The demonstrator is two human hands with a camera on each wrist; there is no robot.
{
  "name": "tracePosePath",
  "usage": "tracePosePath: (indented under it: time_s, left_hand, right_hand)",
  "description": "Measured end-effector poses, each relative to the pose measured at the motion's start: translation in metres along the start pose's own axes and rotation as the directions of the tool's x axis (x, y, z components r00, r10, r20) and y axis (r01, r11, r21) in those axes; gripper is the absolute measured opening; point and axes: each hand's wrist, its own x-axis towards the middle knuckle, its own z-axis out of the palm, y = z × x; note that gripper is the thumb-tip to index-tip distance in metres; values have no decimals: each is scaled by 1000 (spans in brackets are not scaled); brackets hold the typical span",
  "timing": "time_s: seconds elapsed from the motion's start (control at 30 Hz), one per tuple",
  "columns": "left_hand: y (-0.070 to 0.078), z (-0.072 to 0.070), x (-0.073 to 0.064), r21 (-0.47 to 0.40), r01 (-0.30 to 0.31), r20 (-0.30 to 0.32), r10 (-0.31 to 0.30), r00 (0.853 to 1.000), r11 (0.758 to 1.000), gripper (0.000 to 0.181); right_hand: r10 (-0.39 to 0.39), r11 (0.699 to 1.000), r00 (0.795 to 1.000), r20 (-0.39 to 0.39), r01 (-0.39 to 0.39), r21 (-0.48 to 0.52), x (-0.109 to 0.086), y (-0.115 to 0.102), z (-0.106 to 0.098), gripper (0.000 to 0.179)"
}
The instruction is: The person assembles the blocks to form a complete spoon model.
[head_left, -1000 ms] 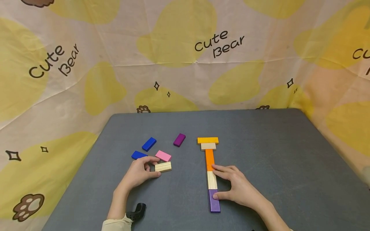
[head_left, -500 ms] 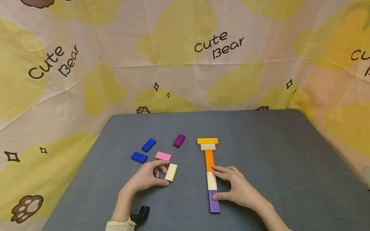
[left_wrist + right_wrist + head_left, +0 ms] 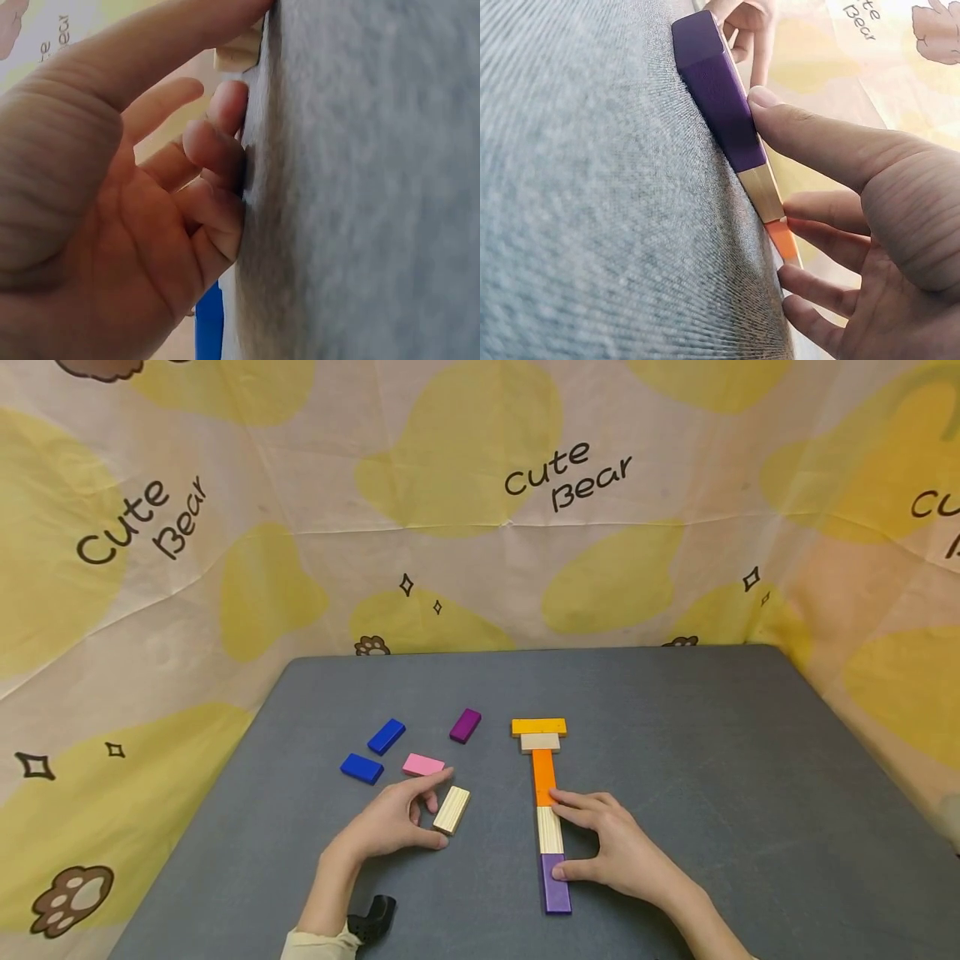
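A bare wooden block (image 3: pixel 452 811) lies slanted on the table, just off the fingers of my left hand (image 3: pixel 390 818). Thumb and index finger are spread past its two ends, with a gap at the index fingertip. In the left wrist view the other fingers hang loosely bent beside the table. My right hand (image 3: pixel 618 852) rests along a column of blocks, thumb on the purple block (image 3: pixel 557 893) and fingertips where the orange block (image 3: pixel 543 772) meets a second wooden block (image 3: pixel 550 831). A pale block (image 3: pixel 540 743) and a yellow block (image 3: pixel 538 727) lie crosswise atop the column.
Left of the column lie a pink block (image 3: pixel 422 765), a dark magenta block (image 3: pixel 466 725), one blue block (image 3: pixel 386 737) and another blue block (image 3: pixel 362 768). They rest on the grey table (image 3: pixel 712 735). A patterned cloth (image 3: pixel 465 460) hangs behind. A black device (image 3: pixel 372 920) sits at the left wrist.
The bare wooden block has turned from lying crosswise to slanting upright and shifted right. My left hand moved right with it, and its index finger has come away. The right hand stays put.
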Motion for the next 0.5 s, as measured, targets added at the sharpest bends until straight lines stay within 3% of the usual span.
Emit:
tracePosePath:
  time_s: [0.13,0.5]
  left_hand:
    - [2,2,4,12,-9,13,9,1000,1000,80]
    - [4,5,1,2,2,-63,-2,998,1000,64]
  right_hand:
    - [2,1000,1000,-2,-2,2,0,1,1,84]
    - [22,1000,1000,5,-22,2,0,1,2,83]
